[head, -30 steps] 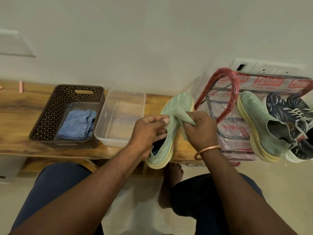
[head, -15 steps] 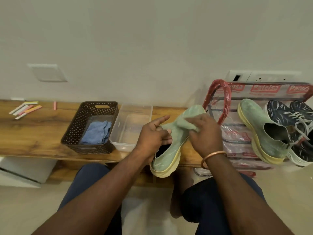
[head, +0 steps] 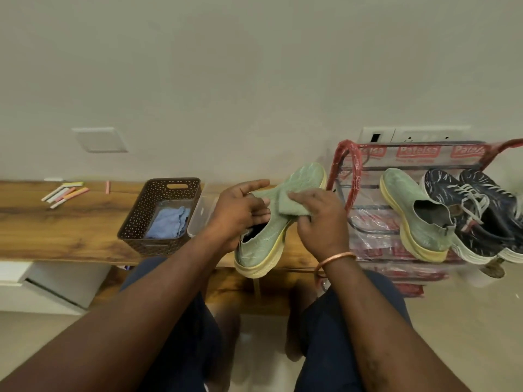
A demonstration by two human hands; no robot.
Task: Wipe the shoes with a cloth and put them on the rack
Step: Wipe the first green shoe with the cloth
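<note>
Left hand has the green shoe by its opening, lower fingers curled round the collar, index finger sticking out straight above them. The shoe hangs in the air just in front of the wooden bench, toe tilted up and away toward the wall, yellow sole facing right. Right hand, copper bangle on the wrist, has a folded green cloth bunched under its curled fingers and presses it on the shoe's upper, just beside the left hand. Over to the right, the rack, in its red-printed plastic wrap, carries a second green shoe with a pair of dark sneakers right beside it. On the bench there's a brown basket with a blue cloth inside, a clear tub touching it, and some chalk sticks well off to the left.
</note>
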